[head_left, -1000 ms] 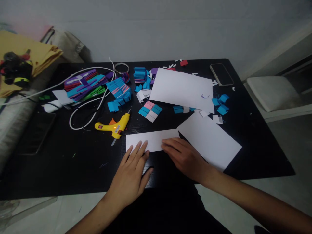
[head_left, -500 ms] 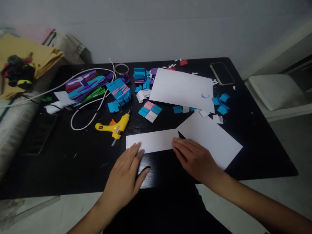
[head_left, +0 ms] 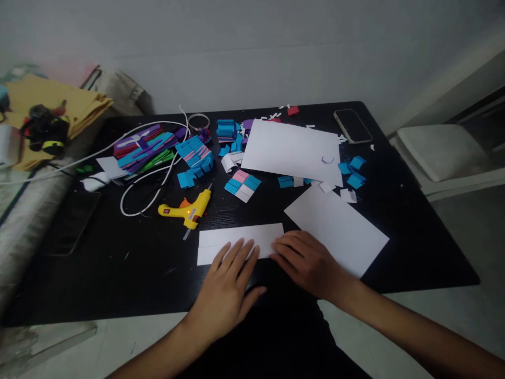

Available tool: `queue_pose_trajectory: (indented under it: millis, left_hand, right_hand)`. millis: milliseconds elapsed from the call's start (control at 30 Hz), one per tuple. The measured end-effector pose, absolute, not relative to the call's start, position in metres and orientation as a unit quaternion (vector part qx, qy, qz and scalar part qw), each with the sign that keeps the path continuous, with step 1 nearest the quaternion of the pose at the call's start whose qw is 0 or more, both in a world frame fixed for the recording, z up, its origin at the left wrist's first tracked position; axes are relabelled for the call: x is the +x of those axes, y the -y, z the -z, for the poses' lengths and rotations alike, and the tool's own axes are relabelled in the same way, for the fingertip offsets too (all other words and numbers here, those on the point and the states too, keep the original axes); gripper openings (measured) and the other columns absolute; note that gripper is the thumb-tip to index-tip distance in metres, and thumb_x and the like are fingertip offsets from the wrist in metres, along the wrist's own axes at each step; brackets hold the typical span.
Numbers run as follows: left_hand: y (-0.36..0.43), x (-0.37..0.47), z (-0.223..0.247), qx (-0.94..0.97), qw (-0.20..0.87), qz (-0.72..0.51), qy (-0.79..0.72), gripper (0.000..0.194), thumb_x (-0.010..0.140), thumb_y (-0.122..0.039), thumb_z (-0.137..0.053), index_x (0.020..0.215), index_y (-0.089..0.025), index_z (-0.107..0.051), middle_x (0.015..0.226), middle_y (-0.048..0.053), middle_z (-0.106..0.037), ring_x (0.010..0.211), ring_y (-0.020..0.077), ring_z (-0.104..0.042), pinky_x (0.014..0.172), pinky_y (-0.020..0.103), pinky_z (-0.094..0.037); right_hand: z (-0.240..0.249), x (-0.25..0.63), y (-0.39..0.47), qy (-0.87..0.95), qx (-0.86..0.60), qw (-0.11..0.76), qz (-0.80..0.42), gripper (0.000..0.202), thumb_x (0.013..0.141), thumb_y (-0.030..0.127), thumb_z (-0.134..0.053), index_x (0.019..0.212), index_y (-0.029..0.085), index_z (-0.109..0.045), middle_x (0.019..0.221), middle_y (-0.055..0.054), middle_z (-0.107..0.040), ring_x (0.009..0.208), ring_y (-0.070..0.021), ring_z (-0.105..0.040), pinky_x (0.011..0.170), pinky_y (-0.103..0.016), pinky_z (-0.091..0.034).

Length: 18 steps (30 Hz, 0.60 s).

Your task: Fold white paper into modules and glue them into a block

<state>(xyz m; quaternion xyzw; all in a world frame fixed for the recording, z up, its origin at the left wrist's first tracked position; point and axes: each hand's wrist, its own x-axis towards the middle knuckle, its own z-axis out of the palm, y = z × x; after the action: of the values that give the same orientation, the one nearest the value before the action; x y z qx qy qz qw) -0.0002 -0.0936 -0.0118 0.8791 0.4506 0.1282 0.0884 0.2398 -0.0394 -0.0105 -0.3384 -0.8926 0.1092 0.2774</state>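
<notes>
A long folded sheet of white paper (head_left: 221,239) lies near the table's front edge, with a crease line running along its length. My left hand (head_left: 232,273) rests flat on its lower middle, fingers spread and thumb apart. At the paper's right end, my right hand (head_left: 305,258) has its fingers pressed together and bent over the edge; its thumb is hidden. Behind that hand lies a larger white sheet (head_left: 343,226). To the left of the folded paper is a yellow hot glue gun (head_left: 189,208) with a lit orange spot.
Farther back lie a white sheet (head_left: 292,150), a checkered folded-paper square (head_left: 242,185), blue folded pieces (head_left: 353,171) and bundled coloured strips (head_left: 145,147). A white cable (head_left: 130,197) loops at left. A phone (head_left: 352,126) sits back right on the black table (head_left: 130,284).
My left hand has slid right along the paper, from its left end to the middle. The paper's lower edge lies a little nearer me. The camera view has shifted slightly.
</notes>
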Motion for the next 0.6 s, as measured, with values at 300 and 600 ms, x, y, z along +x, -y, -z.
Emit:
queue_pose_trajectory:
  millis: [300,600]
  left_hand:
    - [0.120,-0.024,-0.002,0.911,0.139,-0.223,-0.318,0.028,0.103,-0.012,-0.051,0.126,-0.015,-0.067,0.114,0.007,-0.079,0.109,0.0215,-0.073,0.104,0.039,-0.056]
    - [0.073,-0.020,-0.071,0.574,0.396,-0.440,-0.566,0.010,0.095,-0.025,-0.066,0.087,-0.021,-0.062,0.063,-0.005,-0.055,0.053,0.0085,-0.049,0.048,0.020,-0.041]
  right_hand:
    - [-0.031,0.253,0.005,0.741,-0.394,0.390,-0.379,0.014,0.098,0.028,-0.065,0.092,0.022,-0.076,0.086,-0.005,-0.076,0.083,-0.0193,-0.072,0.075,-0.035,-0.059]
    - [-0.055,0.221,-0.017,0.516,-0.323,0.388,-0.691,0.056,0.095,0.070,-0.054,0.107,0.020,-0.075,0.100,-0.010,-0.078,0.089,-0.0240,-0.076,0.080,-0.041,-0.064]
